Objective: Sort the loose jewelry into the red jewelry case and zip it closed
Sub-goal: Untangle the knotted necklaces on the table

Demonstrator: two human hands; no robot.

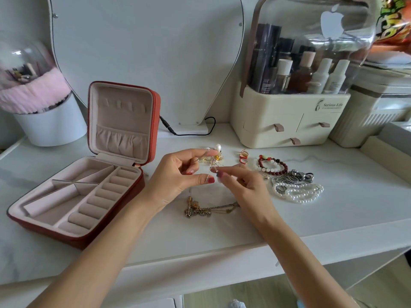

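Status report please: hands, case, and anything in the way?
Left hand and right hand pinching a thin chain. Red jewelry case open, compartments bare. Path clear.

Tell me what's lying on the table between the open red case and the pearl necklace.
In the head view, a tangle of gold chains lies between the red jewelry case and the pearl necklace, under both hands.

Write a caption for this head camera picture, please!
Both hands pinch a thin chain beside the open red jewelry case.

Thin chain [210,172] between fingers too fine to identify; gold tangle [200,211] partly hidden (right wrist).
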